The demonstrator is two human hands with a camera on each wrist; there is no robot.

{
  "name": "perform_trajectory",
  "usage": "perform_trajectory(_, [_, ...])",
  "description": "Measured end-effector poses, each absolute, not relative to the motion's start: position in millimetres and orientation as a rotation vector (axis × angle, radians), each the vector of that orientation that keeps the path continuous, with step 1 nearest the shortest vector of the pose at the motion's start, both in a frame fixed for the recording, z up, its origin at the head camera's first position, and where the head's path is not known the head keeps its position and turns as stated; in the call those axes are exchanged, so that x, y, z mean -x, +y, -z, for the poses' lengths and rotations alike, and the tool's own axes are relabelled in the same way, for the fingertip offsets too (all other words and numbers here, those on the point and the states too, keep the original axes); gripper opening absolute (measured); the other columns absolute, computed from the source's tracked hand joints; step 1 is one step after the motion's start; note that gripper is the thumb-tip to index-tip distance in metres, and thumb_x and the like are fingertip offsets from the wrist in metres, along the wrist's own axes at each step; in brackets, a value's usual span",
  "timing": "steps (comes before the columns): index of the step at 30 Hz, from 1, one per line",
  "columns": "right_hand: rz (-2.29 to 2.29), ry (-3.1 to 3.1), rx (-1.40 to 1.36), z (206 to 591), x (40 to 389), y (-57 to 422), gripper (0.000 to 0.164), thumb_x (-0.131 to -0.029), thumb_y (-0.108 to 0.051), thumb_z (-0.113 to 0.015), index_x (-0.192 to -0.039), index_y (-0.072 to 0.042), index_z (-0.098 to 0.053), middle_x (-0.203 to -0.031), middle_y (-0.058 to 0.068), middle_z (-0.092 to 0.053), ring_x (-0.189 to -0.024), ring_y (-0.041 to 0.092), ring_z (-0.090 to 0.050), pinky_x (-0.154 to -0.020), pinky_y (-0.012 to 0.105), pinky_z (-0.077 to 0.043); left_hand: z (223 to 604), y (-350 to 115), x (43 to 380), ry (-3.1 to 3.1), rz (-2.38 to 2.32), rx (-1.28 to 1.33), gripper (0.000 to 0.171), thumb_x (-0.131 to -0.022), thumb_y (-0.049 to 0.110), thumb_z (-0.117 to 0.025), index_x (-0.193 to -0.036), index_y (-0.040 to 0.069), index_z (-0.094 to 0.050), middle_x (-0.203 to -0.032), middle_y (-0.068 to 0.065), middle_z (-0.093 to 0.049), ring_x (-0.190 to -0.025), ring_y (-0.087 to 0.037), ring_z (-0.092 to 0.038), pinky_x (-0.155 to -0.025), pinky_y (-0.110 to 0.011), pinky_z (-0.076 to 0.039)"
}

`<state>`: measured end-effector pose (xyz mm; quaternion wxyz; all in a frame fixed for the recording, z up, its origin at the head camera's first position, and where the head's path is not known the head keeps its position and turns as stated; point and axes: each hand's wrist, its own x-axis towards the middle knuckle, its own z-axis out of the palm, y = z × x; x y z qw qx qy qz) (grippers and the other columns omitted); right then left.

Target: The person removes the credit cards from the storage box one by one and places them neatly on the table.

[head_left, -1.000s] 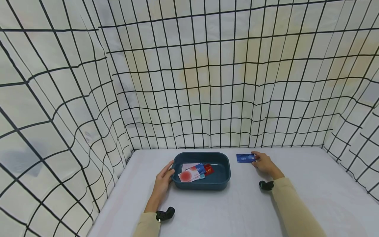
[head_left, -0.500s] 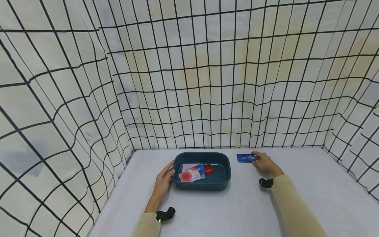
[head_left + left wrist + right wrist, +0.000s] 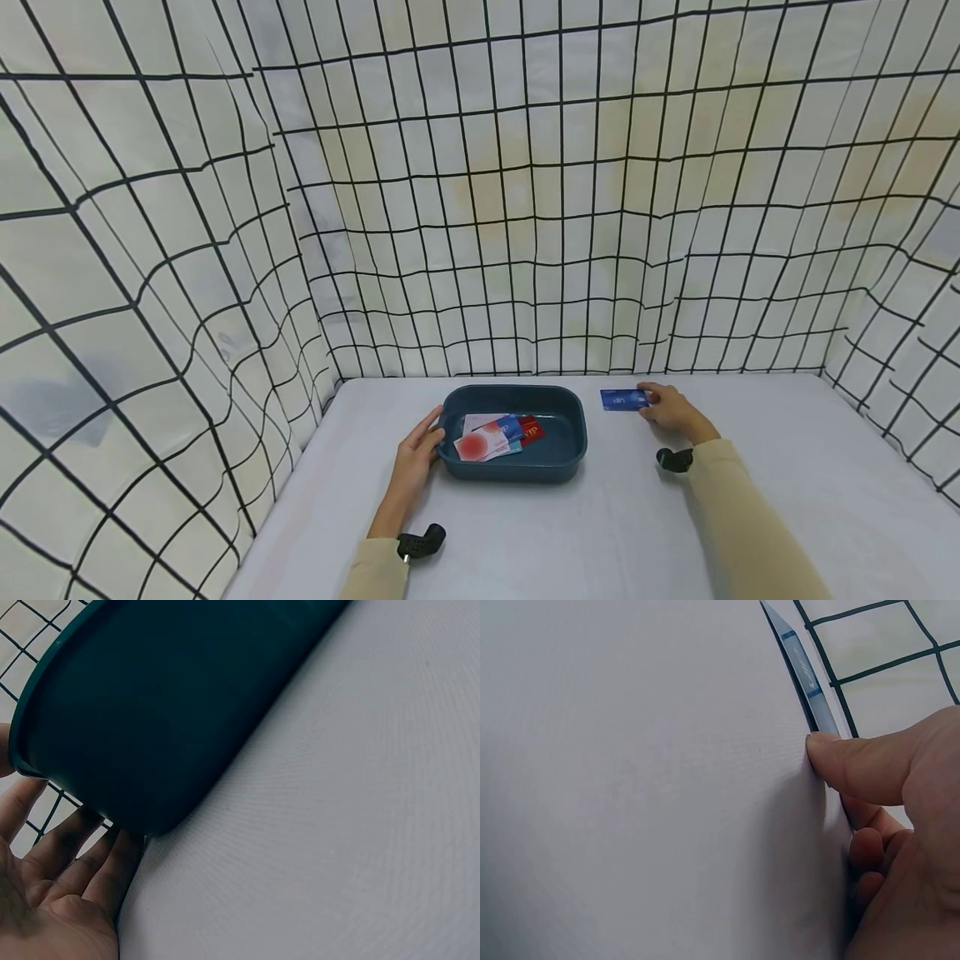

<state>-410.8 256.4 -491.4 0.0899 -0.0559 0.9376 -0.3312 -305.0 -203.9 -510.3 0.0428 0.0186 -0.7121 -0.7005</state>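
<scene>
On the white table sits a dark teal plastic bin point(image 3: 512, 472) with several cards inside, among them a white card with a red circle point(image 3: 473, 446) and a red VIP card point(image 3: 532, 430). My left hand point(image 3: 412, 463) rests against the bin's left end. In the left wrist view, its fairly straight fingers point(image 3: 101, 877) touch the teal wall. To the right of the bin, my right hand point(image 3: 671, 414) pinches the right end of a blue card point(image 3: 623, 400). The right wrist view has the thumb point(image 3: 855, 766) on the card's pale side, which stands edge-on there.
A black grid net point(image 3: 480, 221) over pale cloth rises along the table's back edge and both sides. White cloth point(image 3: 570, 542) covers the table. Each wrist wears a black camera, one at the left point(image 3: 422, 542) and one at the right point(image 3: 674, 460).
Both hands, the bin and the blue card keep practically the same places. The whole head view shifts very slightly.
</scene>
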Motion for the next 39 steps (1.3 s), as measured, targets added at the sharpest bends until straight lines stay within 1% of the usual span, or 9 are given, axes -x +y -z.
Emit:
perform_trajectory(4, [0.990, 2.778, 0.158, 492.1, 412.0, 258.0, 0.061, -0.098, -0.011, -0.059, -0.153, 0.002, -0.037, -0.140, 0.037, -0.046, -0.123, 0.049, -0.048, -0.111, 0.068, -0.035, 510.2, -203.9, 305.1, -2.177, 2.145, -0.052, 0.047, -0.107, 0.023, -0.053, -0.154, 0.024, -0.048, -0.160, -0.012, -0.046, -0.145, -0.028, -0.049, -0.115, -0.042, -0.042])
perform_trajectory(8, [0.992, 2.782, 0.168, 492.6, 412.5, 259.0, 0.061, -0.098, -0.012, -0.060, -0.153, 0.002, -0.037, -0.139, 0.036, -0.046, -0.122, 0.049, -0.048, -0.110, 0.068, -0.036, 510.5, -203.8, 304.9, -2.182, 2.138, -0.053, 0.047, -0.107, 0.024, -0.053, -0.154, 0.025, -0.048, -0.160, -0.012, -0.046, -0.144, -0.028, -0.049, -0.116, -0.043, -0.042])
perform_trajectory(11, [0.989, 2.789, 0.180, 492.6, 412.2, 259.0, 0.061, -0.097, -0.011, -0.060, -0.152, 0.003, -0.038, -0.137, 0.037, -0.046, -0.121, 0.049, -0.048, -0.109, 0.068, -0.036, 510.8, -203.7, 305.1, -2.182, 2.138, -0.056, 0.046, -0.107, 0.023, -0.052, -0.154, 0.024, -0.048, -0.160, -0.012, -0.045, -0.144, -0.028, -0.049, -0.115, -0.042, -0.042])
perform_trajectory(18, [0.998, 2.782, 0.152, 494.1, 412.5, 258.7, 0.061, -0.098, -0.011, -0.060, -0.153, 0.001, -0.038, -0.138, 0.035, -0.046, -0.121, 0.048, -0.048, -0.110, 0.067, -0.037, 509.9, -203.3, 304.3, -2.183, 2.132, -0.053, 0.046, -0.108, 0.022, -0.052, -0.154, 0.024, -0.048, -0.159, -0.013, -0.046, -0.143, -0.029, -0.051, -0.112, -0.035, -0.046])
perform_trajectory(27, [1.003, 2.782, 0.134, 494.4, 412.2, 257.1, 0.062, -0.097, -0.011, -0.061, -0.153, 0.002, -0.037, -0.138, 0.036, -0.046, -0.120, 0.048, -0.048, -0.110, 0.067, -0.036, 510.3, -202.7, 303.8, -2.186, 2.119, -0.060, 0.046, -0.108, 0.022, -0.051, -0.153, 0.023, -0.049, -0.158, -0.014, -0.048, -0.141, -0.030, -0.052, -0.110, -0.033, -0.047])
perform_trajectory(35, [1.017, 2.787, 0.118, 493.4, 409.5, 255.4, 0.062, -0.097, -0.011, -0.061, -0.153, 0.002, -0.037, -0.138, 0.035, -0.045, -0.120, 0.048, -0.048, -0.110, 0.067, -0.037, 510.0, -203.1, 303.7, -2.181, 2.123, -0.037, 0.046, -0.108, 0.021, -0.051, -0.154, 0.022, -0.048, -0.159, -0.014, -0.047, -0.143, -0.030, -0.051, -0.113, -0.039, -0.044])
perform_trajectory(39, [1.038, 2.800, 0.119, 493.1, 408.0, 254.3, 0.061, -0.097, -0.010, -0.061, -0.152, 0.003, -0.038, -0.136, 0.035, -0.047, -0.118, 0.047, -0.048, -0.109, 0.065, -0.038, 510.5, -203.1, 303.8, -2.183, 2.123, -0.035, 0.046, -0.108, 0.022, -0.051, -0.154, 0.022, -0.048, -0.159, -0.013, -0.046, -0.143, -0.029, -0.050, -0.113, -0.039, -0.043])
